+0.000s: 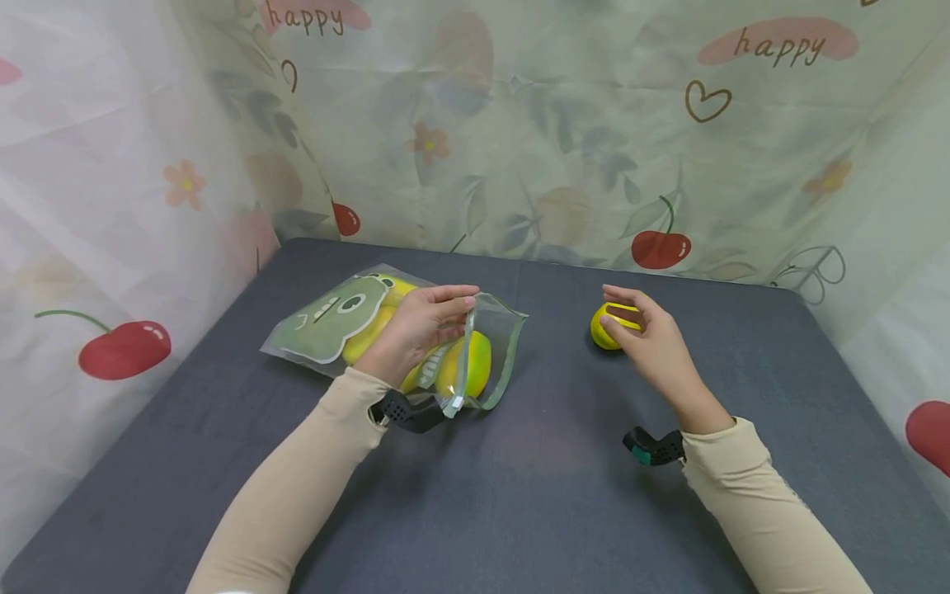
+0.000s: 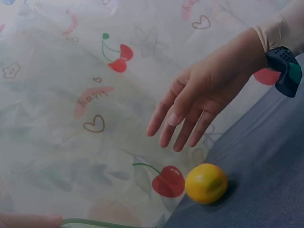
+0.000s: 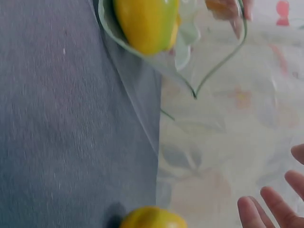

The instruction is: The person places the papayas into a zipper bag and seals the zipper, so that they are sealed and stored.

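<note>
A clear zip bag (image 1: 315, 330) with a green cartoon face lies on the table, its mouth spread toward the right. Several yellow fruits are inside; a yellow-green one (image 1: 477, 365), mango-like in shape, is nearest the mouth. My left hand (image 1: 416, 330) pinches the bag's upper rim between thumb and fingers. To the right, a loose round yellow fruit (image 2: 206, 184) rests on the table. Over it hovers my right hand (image 1: 656, 351), fingers apart and loosely bent, holding nothing. In the left wrist view a gap shows between these fingertips and the fruit.
A dark grey cloth covers the table (image 1: 542, 503). Printed curtains (image 1: 519, 148) with cherries and "happy" lettering hang behind and at both sides. A black band (image 1: 653, 446) is worn on the right wrist, another (image 1: 408, 411) on the left.
</note>
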Motion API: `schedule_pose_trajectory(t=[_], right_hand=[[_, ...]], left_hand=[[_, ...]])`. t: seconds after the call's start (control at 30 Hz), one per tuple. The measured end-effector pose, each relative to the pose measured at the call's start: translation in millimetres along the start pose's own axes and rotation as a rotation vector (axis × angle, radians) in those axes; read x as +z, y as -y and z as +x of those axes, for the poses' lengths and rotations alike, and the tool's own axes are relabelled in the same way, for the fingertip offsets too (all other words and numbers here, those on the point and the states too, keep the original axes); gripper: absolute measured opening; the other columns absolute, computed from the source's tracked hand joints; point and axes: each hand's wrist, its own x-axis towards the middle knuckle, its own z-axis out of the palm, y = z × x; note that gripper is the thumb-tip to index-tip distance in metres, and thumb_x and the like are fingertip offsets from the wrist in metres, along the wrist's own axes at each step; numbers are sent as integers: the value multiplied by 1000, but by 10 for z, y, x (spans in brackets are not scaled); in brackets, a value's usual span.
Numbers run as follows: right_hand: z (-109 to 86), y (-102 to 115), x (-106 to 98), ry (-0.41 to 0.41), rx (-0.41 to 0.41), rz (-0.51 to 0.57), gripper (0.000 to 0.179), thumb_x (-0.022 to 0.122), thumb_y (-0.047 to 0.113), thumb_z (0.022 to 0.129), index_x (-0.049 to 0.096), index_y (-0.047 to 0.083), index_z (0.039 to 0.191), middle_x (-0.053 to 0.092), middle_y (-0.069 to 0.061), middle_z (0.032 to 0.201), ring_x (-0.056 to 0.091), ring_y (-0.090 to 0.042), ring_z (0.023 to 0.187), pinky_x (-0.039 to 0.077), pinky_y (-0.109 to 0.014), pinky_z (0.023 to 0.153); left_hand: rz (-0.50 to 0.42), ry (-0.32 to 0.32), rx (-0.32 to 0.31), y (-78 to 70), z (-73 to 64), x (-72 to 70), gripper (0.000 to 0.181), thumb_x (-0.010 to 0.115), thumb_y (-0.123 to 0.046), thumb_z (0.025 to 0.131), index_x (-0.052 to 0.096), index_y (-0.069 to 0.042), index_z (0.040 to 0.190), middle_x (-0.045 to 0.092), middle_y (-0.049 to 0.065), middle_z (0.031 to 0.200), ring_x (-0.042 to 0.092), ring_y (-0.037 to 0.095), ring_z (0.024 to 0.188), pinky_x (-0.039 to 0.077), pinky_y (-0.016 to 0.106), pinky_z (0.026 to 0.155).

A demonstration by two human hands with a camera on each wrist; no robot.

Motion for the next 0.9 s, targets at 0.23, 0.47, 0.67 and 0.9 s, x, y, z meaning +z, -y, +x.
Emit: schedule_pose_trajectory(t=[0.23, 0.47, 0.67, 0.9], right_hand=[[45, -153, -121, -86, 76, -44, 49, 56, 25, 99, 44, 10, 144, 47, -15, 143, 48, -36, 130, 45, -52, 101], [97, -283, -242, -75, 189, -20, 55, 52, 30, 100, 36, 10, 149, 38, -20, 149, 44, -39, 132, 43, -56, 101], [167, -390, -259, -30, 291, -61, 60, 52, 29, 100, 30, 10, 152, 32, -24, 152, 37, -43, 136, 39, -59, 104], [250, -516, -217, 23, 367, -138, 68, 51, 33, 100, 19, 7, 154, 24, -30, 153, 30, -47, 139, 33, -60, 108]], left_hand=[[-5, 0, 2, 6, -7, 3, 36, 63, -13, 94, 61, -5, 129, 63, -3, 84, 59, 9, 72, 52, 19, 68], [-7, -1, 4, 15, 0, 5, 36, 63, -12, 94, 61, -4, 130, 62, -4, 81, 58, 9, 70, 52, 19, 67], [-12, -2, 5, 12, -5, -2, 37, 64, -12, 94, 61, -4, 130, 63, -5, 80, 58, 9, 70, 52, 19, 66], [-10, -1, 8, 14, 5, -6, 36, 65, -13, 93, 62, -4, 128, 63, -4, 80, 58, 9, 70, 52, 19, 66]])
